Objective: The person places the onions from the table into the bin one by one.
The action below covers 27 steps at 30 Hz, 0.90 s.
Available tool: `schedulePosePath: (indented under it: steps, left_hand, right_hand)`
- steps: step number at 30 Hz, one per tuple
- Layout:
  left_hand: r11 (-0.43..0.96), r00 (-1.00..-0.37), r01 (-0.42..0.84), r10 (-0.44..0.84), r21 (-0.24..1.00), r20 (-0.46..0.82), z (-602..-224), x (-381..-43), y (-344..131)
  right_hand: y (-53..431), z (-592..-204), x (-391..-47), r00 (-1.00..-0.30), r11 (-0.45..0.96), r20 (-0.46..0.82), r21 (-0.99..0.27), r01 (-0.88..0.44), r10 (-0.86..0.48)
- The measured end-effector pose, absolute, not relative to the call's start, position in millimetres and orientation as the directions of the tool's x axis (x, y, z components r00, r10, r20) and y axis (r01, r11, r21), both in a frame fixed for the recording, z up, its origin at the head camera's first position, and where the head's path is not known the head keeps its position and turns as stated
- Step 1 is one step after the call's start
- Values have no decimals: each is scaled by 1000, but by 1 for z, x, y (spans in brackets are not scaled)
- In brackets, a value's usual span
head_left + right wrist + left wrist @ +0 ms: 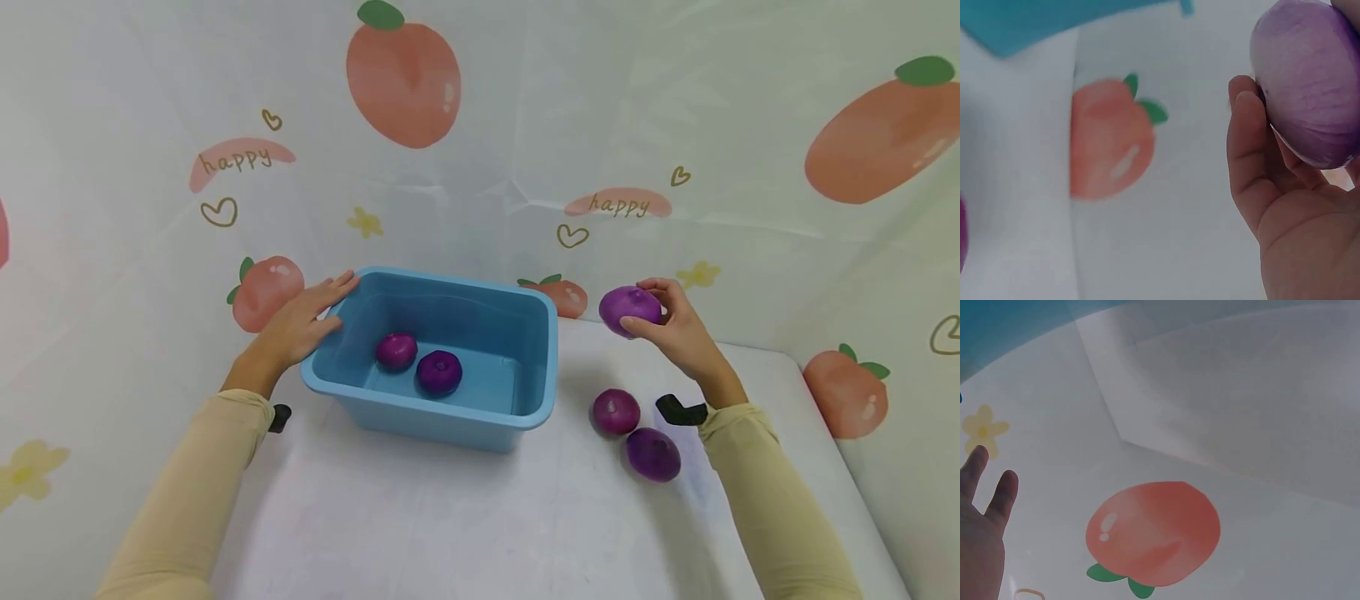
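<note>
By the thumb and fingers (662, 286) of the right hand (681, 332), a purple onion (626, 308) is clamped, presumably so that its round body cannot slip; it is held above the surface (450, 525), right of a blue bin (427, 429). The bin's left rim is touched by the left hand (296, 332), its fingers outstretched and apart, perhaps for steadiness. Two onions (439, 372) are contained within its walls; two other onions (616, 412) are placed near the right wrist, probably for easy reach.
</note>
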<state>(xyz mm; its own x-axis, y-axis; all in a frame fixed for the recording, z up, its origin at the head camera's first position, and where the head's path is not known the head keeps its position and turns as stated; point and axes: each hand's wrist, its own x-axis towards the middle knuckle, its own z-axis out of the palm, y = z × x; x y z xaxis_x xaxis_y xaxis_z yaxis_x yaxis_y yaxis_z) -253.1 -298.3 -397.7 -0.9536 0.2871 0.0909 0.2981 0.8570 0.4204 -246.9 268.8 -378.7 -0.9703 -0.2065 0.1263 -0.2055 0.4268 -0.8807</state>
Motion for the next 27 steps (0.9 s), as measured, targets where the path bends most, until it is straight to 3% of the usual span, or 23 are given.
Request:
schedulePosePath:
  steps: [5, 27]
  left_hand:
    - [860, -953, 299, 289, 414, 90, -396, -254, -298]
    - [873, -959, 279, 272, 400, 76, -396, -254, -298]
  right_hand:
    - [244, -361, -248, -947, 335, 158, -908, -251, -281]
    - [117, -336, -269, -805, 230, 169, -907, -353, -568]
